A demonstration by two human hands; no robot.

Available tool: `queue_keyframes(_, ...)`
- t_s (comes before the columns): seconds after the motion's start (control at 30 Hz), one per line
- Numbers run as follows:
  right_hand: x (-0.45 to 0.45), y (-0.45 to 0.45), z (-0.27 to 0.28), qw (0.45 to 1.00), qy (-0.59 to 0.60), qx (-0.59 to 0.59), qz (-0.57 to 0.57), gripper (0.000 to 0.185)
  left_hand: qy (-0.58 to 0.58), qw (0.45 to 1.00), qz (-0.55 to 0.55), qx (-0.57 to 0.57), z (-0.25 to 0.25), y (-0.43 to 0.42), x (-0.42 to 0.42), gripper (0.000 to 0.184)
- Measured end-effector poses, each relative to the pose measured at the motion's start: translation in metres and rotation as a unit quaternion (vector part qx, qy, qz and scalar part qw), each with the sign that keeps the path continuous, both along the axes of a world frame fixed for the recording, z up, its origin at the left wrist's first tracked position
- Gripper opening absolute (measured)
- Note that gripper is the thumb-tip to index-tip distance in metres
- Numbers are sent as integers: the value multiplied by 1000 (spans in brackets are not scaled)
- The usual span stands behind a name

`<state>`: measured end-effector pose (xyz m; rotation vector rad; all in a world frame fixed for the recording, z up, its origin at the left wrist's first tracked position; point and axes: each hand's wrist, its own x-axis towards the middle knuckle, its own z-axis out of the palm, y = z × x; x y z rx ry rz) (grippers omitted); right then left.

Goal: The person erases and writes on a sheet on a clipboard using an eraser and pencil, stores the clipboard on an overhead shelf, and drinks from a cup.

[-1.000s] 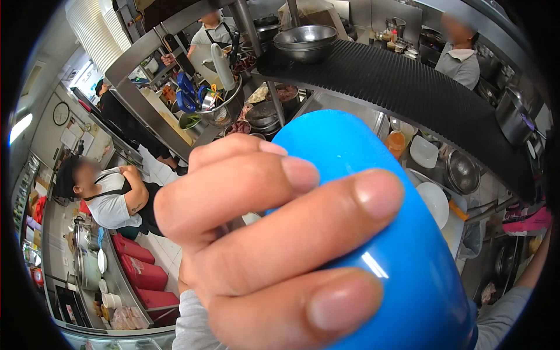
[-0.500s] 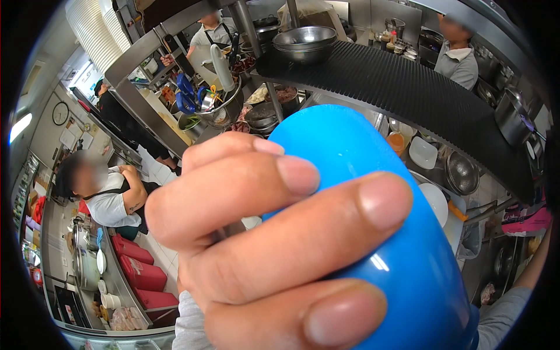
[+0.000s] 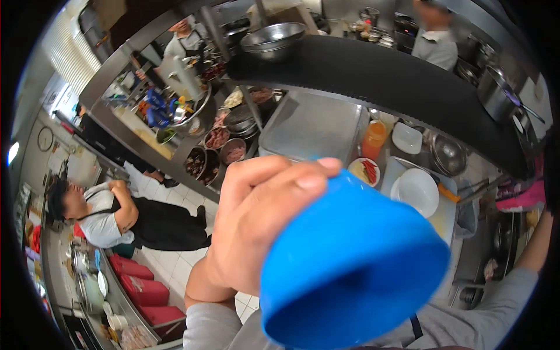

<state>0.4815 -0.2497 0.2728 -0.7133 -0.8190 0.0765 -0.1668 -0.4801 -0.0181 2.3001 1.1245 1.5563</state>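
Large and close in the middle, a blue cup (image 3: 361,233) is tilted with its dark open mouth toward me and downward. My left hand (image 3: 251,221) grips it at the base end, fingers wrapped over the top. Inside the cup I can make out only shadow. My right forearm (image 3: 534,245) reaches up along the right edge, and its hand lies outside the picture. Beyond the cup are a white bowl (image 3: 417,192), a small dish with red chillies (image 3: 368,171) and a container of orange liquid (image 3: 374,137).
A dark ribbed shelf (image 3: 373,73) crosses above the counter, bearing metal bowls (image 3: 273,41) and a pot (image 3: 496,96). An orange-handled knife (image 3: 448,193) lies at right. One person (image 3: 116,210) stands at left with folded arms; others work behind. Red bins (image 3: 143,291) line the floor.
The blue cup has moved down and away from my face and tipped, so its open mouth now shows. My left hand went with it, uncovering more of the counter.
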Motion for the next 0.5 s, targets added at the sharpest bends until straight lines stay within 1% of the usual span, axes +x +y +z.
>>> queue_keyframes(0.1, -1, 1, 1, 1000, 4, -10, -19, 63, -21, 995, -36, -90, -11, 7, 2, 88)
queue_keyframes(0.17, -4, 2, 0, 999, 24, -4, -22, 64, 1, 990, -62, -124, -19, 10, 2, 90)
queue_keyframes(0.2, -6, 2, 0, 999, 26, -6, -19, 64, 67, 990, -73, -105, -22, 15, -1, 92)
queue_keyframes(0.27, -7, 0, -1, 999, 32, -12, -12, 64, 78, 985, -44, -149, -30, 14, -2, 91)
queue_keyframes(0.33, 4, 4, 3, 1000, 8, -26, 0, 66, 75, 982, -15, -173, -31, 14, -8, 90)
queue_keyframes(0.43, 14, 8, 2, 999, -30, -26, 12, 68, 70, 993, -6, -98, -23, 16, -12, 86)
queue_keyframes(0.5, 20, 12, 7, 1000, 5, -11, -7, 68, 71, 996, 1, -59, -10, 16, -10, 84)
